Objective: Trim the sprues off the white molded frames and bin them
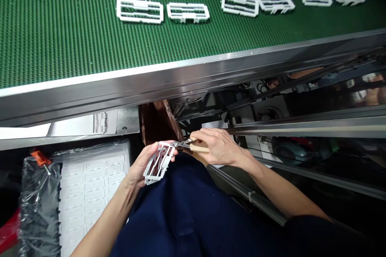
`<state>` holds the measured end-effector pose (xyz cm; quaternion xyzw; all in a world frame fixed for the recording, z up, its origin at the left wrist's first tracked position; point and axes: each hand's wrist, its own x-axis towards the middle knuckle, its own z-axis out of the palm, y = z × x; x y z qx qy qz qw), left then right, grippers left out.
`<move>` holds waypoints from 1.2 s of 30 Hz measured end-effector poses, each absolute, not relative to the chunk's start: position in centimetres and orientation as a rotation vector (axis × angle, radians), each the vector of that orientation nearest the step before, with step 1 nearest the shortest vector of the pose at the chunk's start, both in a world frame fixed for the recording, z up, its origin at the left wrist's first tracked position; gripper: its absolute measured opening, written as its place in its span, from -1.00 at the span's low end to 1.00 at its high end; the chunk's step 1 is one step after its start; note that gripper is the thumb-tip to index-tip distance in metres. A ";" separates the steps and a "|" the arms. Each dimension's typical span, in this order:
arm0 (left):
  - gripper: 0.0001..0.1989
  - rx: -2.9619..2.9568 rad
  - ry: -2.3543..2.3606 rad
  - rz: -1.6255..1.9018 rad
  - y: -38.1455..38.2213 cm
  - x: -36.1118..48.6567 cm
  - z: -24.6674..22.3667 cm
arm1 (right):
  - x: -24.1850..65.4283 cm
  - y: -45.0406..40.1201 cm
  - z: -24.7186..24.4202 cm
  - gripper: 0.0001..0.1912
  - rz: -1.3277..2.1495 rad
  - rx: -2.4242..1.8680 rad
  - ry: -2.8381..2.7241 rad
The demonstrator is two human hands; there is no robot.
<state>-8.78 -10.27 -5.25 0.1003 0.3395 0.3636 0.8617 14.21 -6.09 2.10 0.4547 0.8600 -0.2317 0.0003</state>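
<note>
My left hand (141,167) grips a white plastic frame (159,162) with long slots, tilted in front of my dark blue clothing. A second white edge shows just behind that frame's lower end. Wrapped round the pale handles of a pair of cutting pliers (197,147) is my right hand (215,145). The metal jaws of the pliers point left and meet the top right corner of the frame; whether they are closed on it is too small to tell.
Several white frames (140,11) lie on the green ribbed conveyor (90,48), behind its metal edge. A tray of white parts (90,192), an orange-handled tool (41,159) and black plastic are at lower left. Metal rails (301,126) run along the right.
</note>
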 end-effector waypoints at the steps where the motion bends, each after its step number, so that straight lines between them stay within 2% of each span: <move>1: -0.58 0.211 0.715 0.759 -10.3 -8.8 -5.3 | 14.2 -6.1 2.1 -0.84 -0.732 1.427 2.699; 12: -0.61 0.189 0.720 0.737 -10.1 -8.7 -4.7 | 14.5 -5.8 2.0 -0.92 -0.908 1.479 2.673; 16: -0.60 0.189 0.768 0.822 -9.7 -8.1 -4.3 | 13.8 -6.2 0.8 -0.87 -1.257 1.841 2.503; 19: -0.71 0.273 0.894 0.872 -9.0 -7.1 -4.0 | 12.1 -7.1 -0.3 -0.76 -1.694 2.103 2.235; 22: -0.78 0.437 1.082 0.886 -8.2 -6.1 -3.9 | 10.3 -8.1 -1.2 -0.70 -2.239 2.035 1.947; 24: -0.77 0.503 1.159 0.883 -7.9 -5.9 -3.8 | 9.7 -8.3 -1.5 -0.70 -2.454 2.002 1.822; 29: -0.76 0.363 1.068 0.818 -7.4 -7.0 -3.5 | 10.4 -7.9 -1.8 -0.75 -2.532 2.118 1.844; 36: -0.79 0.281 1.021 0.796 -6.9 -7.6 -3.3 | 11.0 -7.9 -2.7 -0.74 -2.716 2.018 1.805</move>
